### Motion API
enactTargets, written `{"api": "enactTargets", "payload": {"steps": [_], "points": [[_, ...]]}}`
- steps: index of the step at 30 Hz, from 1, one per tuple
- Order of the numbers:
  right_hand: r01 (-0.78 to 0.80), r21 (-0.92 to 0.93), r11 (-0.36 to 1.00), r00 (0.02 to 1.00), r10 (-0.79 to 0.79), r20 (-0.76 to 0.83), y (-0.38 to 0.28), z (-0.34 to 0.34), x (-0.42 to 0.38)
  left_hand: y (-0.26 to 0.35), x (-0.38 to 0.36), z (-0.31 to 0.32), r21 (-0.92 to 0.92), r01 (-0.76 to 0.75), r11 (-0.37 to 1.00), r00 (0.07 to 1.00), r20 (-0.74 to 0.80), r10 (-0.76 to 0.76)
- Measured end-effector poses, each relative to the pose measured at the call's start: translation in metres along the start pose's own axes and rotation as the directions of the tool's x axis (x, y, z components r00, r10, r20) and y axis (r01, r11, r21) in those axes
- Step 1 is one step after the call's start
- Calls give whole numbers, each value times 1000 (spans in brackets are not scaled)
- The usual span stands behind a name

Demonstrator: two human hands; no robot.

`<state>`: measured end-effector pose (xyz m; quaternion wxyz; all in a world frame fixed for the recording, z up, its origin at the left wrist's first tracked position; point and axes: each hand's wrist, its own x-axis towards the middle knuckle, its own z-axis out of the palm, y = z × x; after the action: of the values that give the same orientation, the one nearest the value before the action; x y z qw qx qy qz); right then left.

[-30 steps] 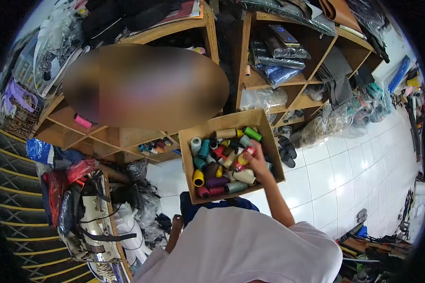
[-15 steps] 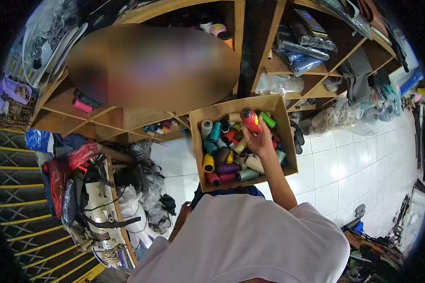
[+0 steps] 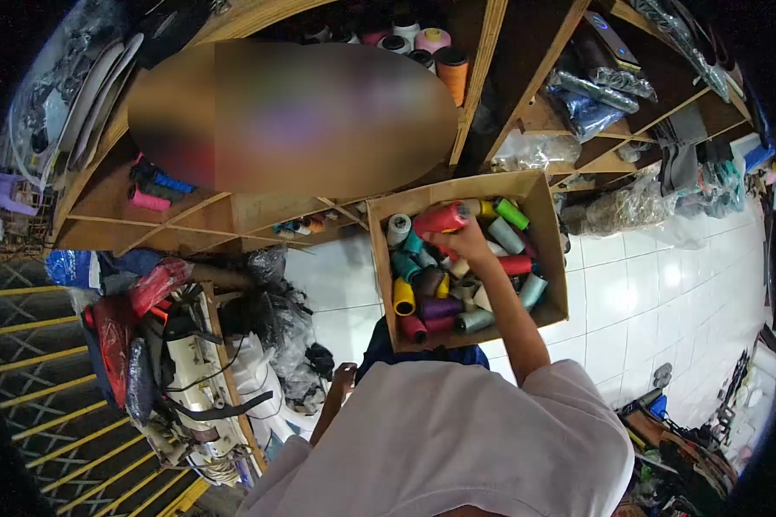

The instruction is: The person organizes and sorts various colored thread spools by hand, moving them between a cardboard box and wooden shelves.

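A cardboard box [image 3: 550,226] holds several thread spools in many colours. My right hand [image 3: 467,246] is raised over the box and grips a red thread spool [image 3: 441,219], which lies tilted towards the left above the others. My left hand [image 3: 344,376] is low down under the box's near left corner, mostly hidden by my white shirt; whether it touches the box I cannot tell.
Wooden shelves [image 3: 483,95] behind the box carry more spools, bagged fabric and a phone. A sewing machine [image 3: 200,379] and plastic bags sit on the left. White floor tiles [image 3: 647,293] spread to the right. Yellow-edged stairs [image 3: 26,379] lie far left.
My right hand picked the red spool out of the box, lifted it upright, and now holds it tilted left. The view has moved closer to the shelves.
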<state>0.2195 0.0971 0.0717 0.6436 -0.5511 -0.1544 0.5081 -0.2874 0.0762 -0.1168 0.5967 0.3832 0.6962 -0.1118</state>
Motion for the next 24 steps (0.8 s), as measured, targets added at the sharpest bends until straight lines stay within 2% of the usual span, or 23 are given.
{"api": "enactTargets", "payload": {"steps": [1, 3, 4, 5, 7, 8, 10, 13, 14, 15, 16, 17, 20, 21, 22, 23, 24], "points": [[243, -387, 889, 966, -260, 9, 20, -11, 27, 1, -5, -4, -14, -15, 1000, 1000, 4, 15], [262, -797, 544, 935, -346, 71, 4, -3, 59, 1, -14, -14, -34, -38, 999, 999, 11, 38], [109, -870, 481, 977, -212, 5, -23, 13, 67, 4, -20, -21, -42, -44, 998, 999, 10, 45], [96, -857, 507, 976, -215, -18, -22, 17, 85, 7, -28, -28, -50, -51, 997, 999, 12, 52], [157, -904, 398, 851, -520, -81, -18, 19, 121, 19, -47, -42, -66, -68, 995, 998, 5, 69], [166, -898, 408, 844, -529, -85, -18, 19, 138, 27, -58, -49, -84, -83, 993, 997, -8, 82], [48, -915, 401, 910, -395, -125, -4, 10, 172, 54, -75, -58, -122, -119, 985, 993, -41, 115], [0, -947, 321, 883, -445, -151, 12, 6, 180, 120, -78, -49, -169, -236, 957, 972, -54, 230], [-46, -912, 406, 926, -325, -192, -5, 13, 165, 139, -62, -45, -157, -325, 932, 943, 18, 332], [-120, -897, 424, 923, -285, -258, -16, 23, 152, 155, -42, -43, -160, -412, 897, 899, 91, 429], [-113, -939, 324, 917, -329, -224, 5, 15, 164, 195, -61, -11, -36, -438, 898, 899, -11, 438], [17, -945, 326, 891, -435, -134, 8, 12, 157, 226, -64, 11, -38, -506, 862, 862, 21, 507], [98, -943, 318, 870, -488, -74, 17, 3, 165, 281, -76, 73, -25, -672, 740, 728, 162, 666], [39, -933, 357, 871, -469, -143, 1, 12, 158, 287, -73, 94, -36, -670, 741, 728, 159, 667], [42, -936, 349, 873, -468, -136, 3, 7, 165, 291, -68, 115, 170, -761, 627, 638, 14, 770], [20, -927, 375, 909, -393, -139, 5, 2, 171, 291, -65, 127, 385, -777, 499, 503, -98, 859], [-4, -917, 398, 938, -315, -141, 8, -3, 177, 290, -64, 130, 378, -776, 504, 506, -103, 856]]}}
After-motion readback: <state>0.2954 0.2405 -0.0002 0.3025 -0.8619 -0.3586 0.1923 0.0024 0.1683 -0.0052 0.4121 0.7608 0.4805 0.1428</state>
